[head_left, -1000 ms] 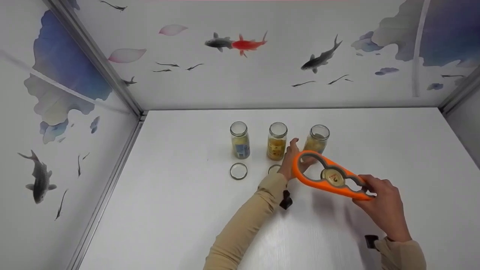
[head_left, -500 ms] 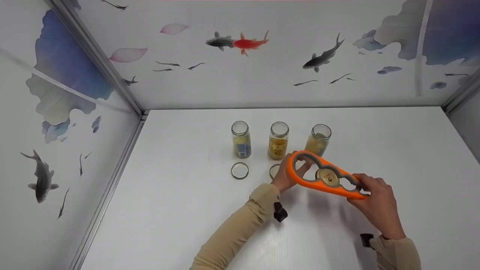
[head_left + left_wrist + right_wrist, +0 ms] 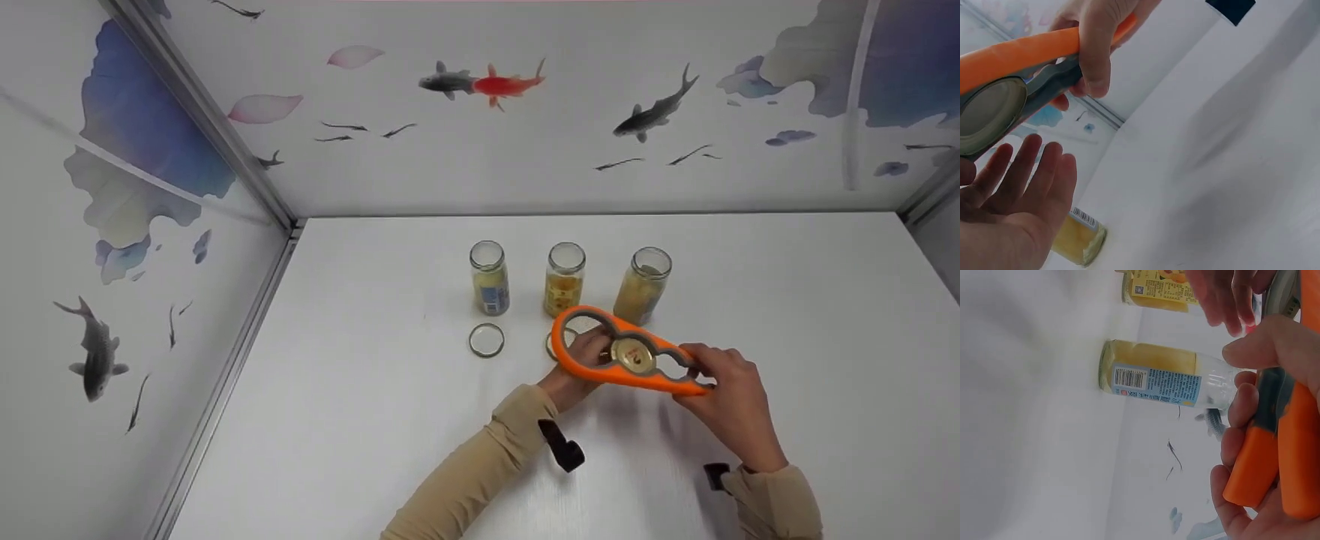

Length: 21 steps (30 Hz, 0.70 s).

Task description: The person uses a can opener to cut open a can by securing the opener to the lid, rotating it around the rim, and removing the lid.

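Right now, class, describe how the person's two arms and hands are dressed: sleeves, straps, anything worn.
Both arms wear long beige sleeves reaching the wrists. The left hand and right hand are bare, with no gloves or rings visible. A small black device sits at the left wrist, and another at the right wrist.

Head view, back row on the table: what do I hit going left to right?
Blue-labelled jar → yellow-labelled jar → unlabelled jar of pale filling, all three without lids.
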### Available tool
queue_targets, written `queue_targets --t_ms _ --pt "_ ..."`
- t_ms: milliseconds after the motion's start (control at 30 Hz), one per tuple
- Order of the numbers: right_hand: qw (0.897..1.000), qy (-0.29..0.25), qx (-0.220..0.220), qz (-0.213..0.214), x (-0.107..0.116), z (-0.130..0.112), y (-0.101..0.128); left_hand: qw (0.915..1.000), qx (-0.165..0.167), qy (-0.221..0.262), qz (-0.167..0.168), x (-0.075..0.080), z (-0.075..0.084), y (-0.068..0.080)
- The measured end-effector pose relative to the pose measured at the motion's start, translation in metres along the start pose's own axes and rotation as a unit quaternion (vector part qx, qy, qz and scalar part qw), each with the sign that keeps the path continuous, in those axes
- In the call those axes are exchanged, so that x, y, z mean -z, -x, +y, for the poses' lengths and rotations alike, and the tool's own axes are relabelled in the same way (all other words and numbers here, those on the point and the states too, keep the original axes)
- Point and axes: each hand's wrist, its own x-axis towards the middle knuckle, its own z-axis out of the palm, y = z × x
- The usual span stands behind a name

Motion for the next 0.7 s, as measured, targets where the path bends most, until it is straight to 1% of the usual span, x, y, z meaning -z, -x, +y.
queue_targets --t_ms 33,67,133,167,200,233,300,333,400,467,600,700 --pt "1.000 -0.001 0.000 0.001 0.000 0.000 0.000 0.9986 0.005 0.045 -0.026 -0.001 -0.001 0.001" --pt "1.000 -0.004 0.000 0.001 0.000 -0.001 0.000 0.9943 0.019 0.095 -0.045 -0.001 -0.002 0.002" --pt "1.000 -0.009 0.001 0.002 0.000 -0.002 -0.001 0.9807 0.043 0.172 -0.083 -0.001 -0.004 0.004" --pt "1.000 -0.012 0.001 0.002 0.000 -0.003 -0.001 0.9720 0.057 0.206 -0.097 -0.001 -0.005 0.006" --pt "1.000 -0.016 0.004 0.004 -0.001 -0.003 -0.002 0.9673 0.062 0.218 -0.113 0.000 -0.006 0.008" --pt "1.000 -0.019 0.007 0.005 -0.001 -0.004 -0.002 0.9634 0.063 0.228 -0.125 0.001 -0.007 0.009" --pt "1.000 -0.021 0.017 0.009 -0.002 -0.004 -0.002 0.9623 0.056 0.225 -0.141 0.002 -0.009 0.012" --pt "0.999 -0.021 0.021 0.011 -0.002 -0.004 -0.002 0.9600 0.055 0.233 -0.146 0.003 -0.009 0.013" --pt "0.999 -0.019 0.026 0.012 -0.003 -0.004 -0.002 0.9592 0.051 0.234 -0.150 0.005 -0.011 0.015" --pt "0.999 -0.018 0.026 0.010 -0.003 -0.005 -0.001 0.9610 0.050 0.228 -0.148 0.006 -0.012 0.016" --pt "0.999 -0.025 0.020 0.004 -0.004 -0.006 0.001 0.9617 0.045 0.223 -0.152 0.008 -0.014 0.017" --pt "0.999 -0.028 0.020 0.000 -0.005 -0.007 0.002 0.9585 0.043 0.229 -0.165 0.010 -0.015 0.018"
